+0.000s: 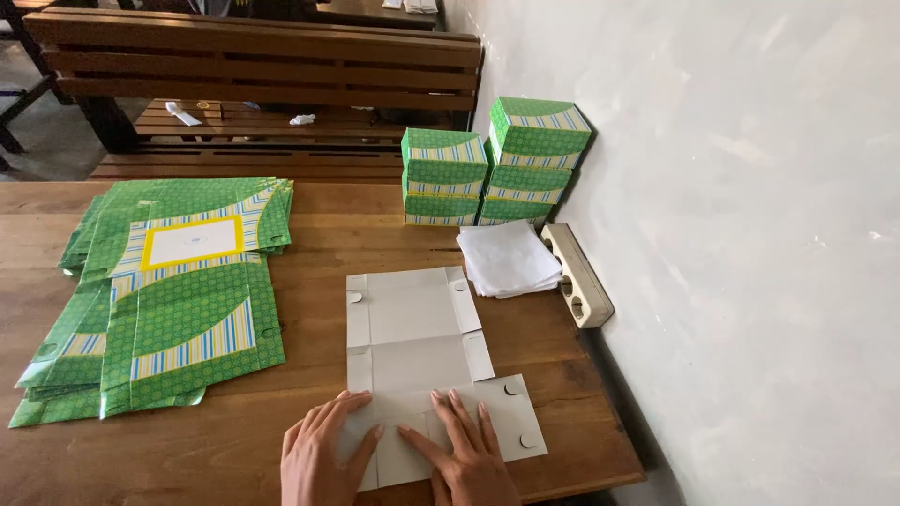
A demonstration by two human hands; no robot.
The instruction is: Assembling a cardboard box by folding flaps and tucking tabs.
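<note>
A: From the head view I see a wooden table (pixel 309 244) pushed against a pale wall (pixel 750 187), with a bench (pixel 262 66) beyond it.

B: Where are the hands?

A: Both at the near edge. My left hand (pixel 323 459) and right hand (pixel 469 459) lie flat, fingers spread, pressing on the near panel of an unfolded blank (pixel 417 342) that lies grey side up. Neither hand grips anything; they only bear down on the card.

B: And around them?

A: Left of the hands, a fanned stack of green flats (pixel 169 300), printed side up. Ahead and to the right of the hands, a pile of white sheets (pixel 506 258). Beyond that, finished green boxes (pixel 497 164) stacked against the wall, and a power strip (pixel 579 276) just beside the sheets.

B: Which step is it?

A: I judge it is creasing: the near panel is being flattened along its fold line. The next move would call for lifting that panel on the crease while one hand keeps the blank from sliding, tabs kept free.
</note>
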